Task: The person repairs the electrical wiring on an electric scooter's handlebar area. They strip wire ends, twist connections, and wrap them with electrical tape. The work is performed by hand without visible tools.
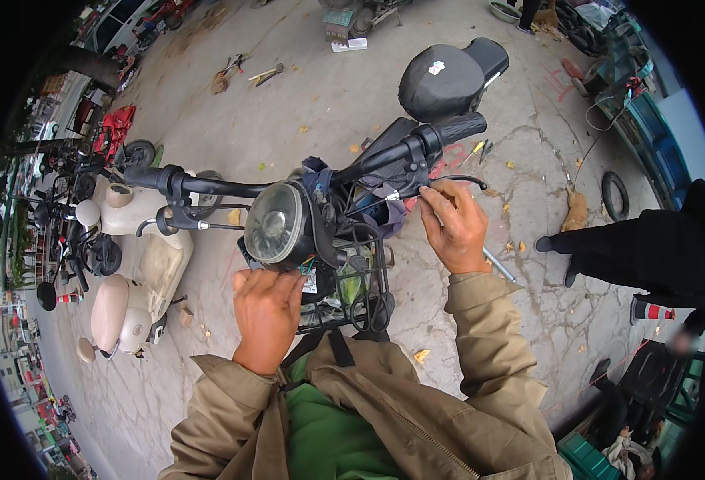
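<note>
A bike with a black handlebar point(228, 189) and a round headlight point(274, 224) stands right in front of me. My left hand point(266, 312) is closed at the headlight's lower edge, its fingertips beside some thin coloured wires point(308, 264); what it grips is hidden. My right hand point(455, 228) is raised just below the right brake lever point(466, 180), thumb and fingers pinched together. Whatever lies in that pinch is too small to make out. Between the hands sits a black front rack point(380, 280) with a green item point(352, 286) inside.
Beyond the handlebar is the black seat point(440, 84). A cream scooter point(156, 272) stands on the left. At right are a person in dark clothes point(632, 252), a tyre point(615, 196) and a tan animal point(574, 210). A hammer point(268, 74) and other tools lie on the concrete.
</note>
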A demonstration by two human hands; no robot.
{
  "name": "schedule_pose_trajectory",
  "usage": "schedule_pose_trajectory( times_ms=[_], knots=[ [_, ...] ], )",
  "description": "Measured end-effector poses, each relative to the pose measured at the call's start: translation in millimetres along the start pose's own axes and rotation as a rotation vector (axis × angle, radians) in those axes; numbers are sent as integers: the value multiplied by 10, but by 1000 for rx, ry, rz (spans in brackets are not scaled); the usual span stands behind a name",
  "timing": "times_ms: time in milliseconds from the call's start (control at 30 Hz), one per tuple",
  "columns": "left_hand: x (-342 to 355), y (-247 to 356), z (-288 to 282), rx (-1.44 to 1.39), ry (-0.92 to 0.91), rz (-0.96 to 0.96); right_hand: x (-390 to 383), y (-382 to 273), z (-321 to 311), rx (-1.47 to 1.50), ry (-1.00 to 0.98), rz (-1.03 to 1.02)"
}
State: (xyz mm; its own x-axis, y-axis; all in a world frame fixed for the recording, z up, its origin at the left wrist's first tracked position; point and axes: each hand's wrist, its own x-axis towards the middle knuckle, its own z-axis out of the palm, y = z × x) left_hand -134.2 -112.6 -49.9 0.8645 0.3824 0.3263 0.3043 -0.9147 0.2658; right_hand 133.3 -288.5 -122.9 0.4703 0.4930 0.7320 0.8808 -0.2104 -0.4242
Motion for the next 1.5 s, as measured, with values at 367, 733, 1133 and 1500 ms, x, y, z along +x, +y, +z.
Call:
schedule_pose_trajectory(
  times_ms=[367, 733, 1133, 1500],
  knots=[
    [-34, 137, -18, -32, -56, -223, 60, 180, -5, 74, -30, -111],
    [-66, 108, 89, -200, -16, -339, 101, 78, -21, 306, -39, 70],
    [-46, 68, 43, -133, -89, -280, -396, -1087, -88, 1293, -110, 1105],
    [-60, -1, 100, -49, -10, -101, -562, -1475, -151, 1802, -126, 1438]
  ],
)
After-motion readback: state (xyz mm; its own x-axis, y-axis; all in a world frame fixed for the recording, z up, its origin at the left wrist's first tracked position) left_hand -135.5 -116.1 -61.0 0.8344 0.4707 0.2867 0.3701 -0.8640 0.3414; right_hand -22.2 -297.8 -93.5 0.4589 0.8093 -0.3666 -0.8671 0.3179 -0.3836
